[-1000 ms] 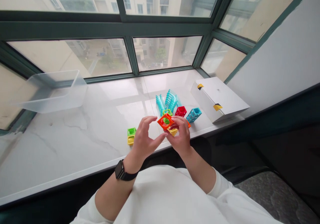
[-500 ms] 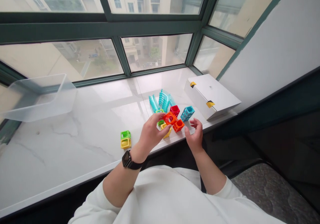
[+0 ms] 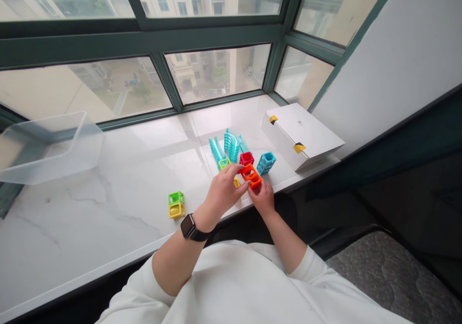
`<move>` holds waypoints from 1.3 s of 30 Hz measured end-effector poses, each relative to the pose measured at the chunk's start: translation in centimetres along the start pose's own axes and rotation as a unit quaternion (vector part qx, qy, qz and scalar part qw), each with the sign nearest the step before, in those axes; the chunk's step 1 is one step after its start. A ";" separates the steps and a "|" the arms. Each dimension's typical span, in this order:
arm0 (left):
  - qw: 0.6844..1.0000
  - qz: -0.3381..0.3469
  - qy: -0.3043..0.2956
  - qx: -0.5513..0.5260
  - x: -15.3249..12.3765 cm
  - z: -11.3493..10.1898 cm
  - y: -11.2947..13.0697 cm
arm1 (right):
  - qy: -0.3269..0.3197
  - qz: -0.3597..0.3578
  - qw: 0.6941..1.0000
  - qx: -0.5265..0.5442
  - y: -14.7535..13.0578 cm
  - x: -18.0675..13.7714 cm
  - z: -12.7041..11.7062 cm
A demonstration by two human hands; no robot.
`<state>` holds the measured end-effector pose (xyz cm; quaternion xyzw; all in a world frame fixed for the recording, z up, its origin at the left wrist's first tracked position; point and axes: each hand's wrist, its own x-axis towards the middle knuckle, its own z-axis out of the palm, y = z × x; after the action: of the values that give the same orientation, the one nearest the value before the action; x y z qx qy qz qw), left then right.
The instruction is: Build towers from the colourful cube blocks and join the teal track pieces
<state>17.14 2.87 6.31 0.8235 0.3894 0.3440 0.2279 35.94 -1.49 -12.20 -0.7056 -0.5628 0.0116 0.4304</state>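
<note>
My left hand (image 3: 225,191) pinches an orange hollow cube block (image 3: 248,171) between thumb and fingers. Against its lower right side sits a second orange cube block (image 3: 256,183), which my right hand (image 3: 264,199) grips from the right. Whether the two blocks are locked together I cannot tell. Just behind them are a red cube block (image 3: 247,158) and a blue block tower (image 3: 266,163). Partly covered by my left hand are a lime green block (image 3: 224,163) and a yellow block (image 3: 237,182).
Clear teal track pieces (image 3: 233,143) lie behind the blocks. A joined green and yellow block pair (image 3: 176,205) stands to the left on the marble sill (image 3: 119,184). At far left is a clear plastic bin (image 3: 83,146); at right, a white box (image 3: 301,134) near the wall.
My right hand has moved left and closed on the second orange block, which now meets the one in my left hand. The view has shifted slightly.
</note>
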 end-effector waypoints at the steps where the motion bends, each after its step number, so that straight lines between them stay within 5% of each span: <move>1: 1.000 0.000 -0.006 0.006 0.1 0.2 0.0 | 0.002 -0.004 1.000 -0.006 0.0 -0.1 0.1; 22: 0.974 -0.043 -0.173 0.139 3.9 3.2 0.9 | 0.004 -0.018 0.998 -0.057 -0.6 -0.4 -0.1; 39: 0.969 -0.049 -0.194 0.148 3.9 3.8 0.5 | 0.002 -0.020 0.999 -0.042 -0.9 -0.2 -0.4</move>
<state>21.99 5.27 5.66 0.8792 0.4237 0.1046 0.1914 35.36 -1.91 -11.48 -0.7117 -0.5761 -0.0225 0.4014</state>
